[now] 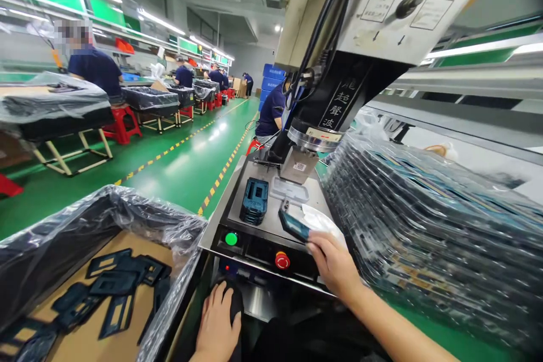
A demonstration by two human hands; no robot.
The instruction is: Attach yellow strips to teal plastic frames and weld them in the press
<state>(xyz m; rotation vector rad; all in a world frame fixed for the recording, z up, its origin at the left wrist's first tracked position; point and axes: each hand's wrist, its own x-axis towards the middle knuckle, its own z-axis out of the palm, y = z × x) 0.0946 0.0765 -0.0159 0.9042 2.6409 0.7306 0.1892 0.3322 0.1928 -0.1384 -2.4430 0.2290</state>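
Note:
My right hand [335, 263] pinches the near end of a dark teal plastic frame [292, 222], tilted over the machine's metal bed [271, 232]. A white sheet-like piece [320, 219] lies right beside that frame; whether my fingers touch it I cannot tell. To the left stands a stack of similar dark teal plastic parts [254, 201]. Behind the frame, a pale translucent fixture [289, 189] sits beneath the metal press head [299, 165]. My left hand [218, 319] lies open, fingers spread over a dark rounded surface, below the green button [231, 238].
A plastic-lined bin [190, 226] at left holds several loose dark frames [114, 283]. Tall layered clear trays [424, 226] of parts rise at right. A red stop button [282, 261] is on the front panel. Co-workers [95, 68] sit along the far bench.

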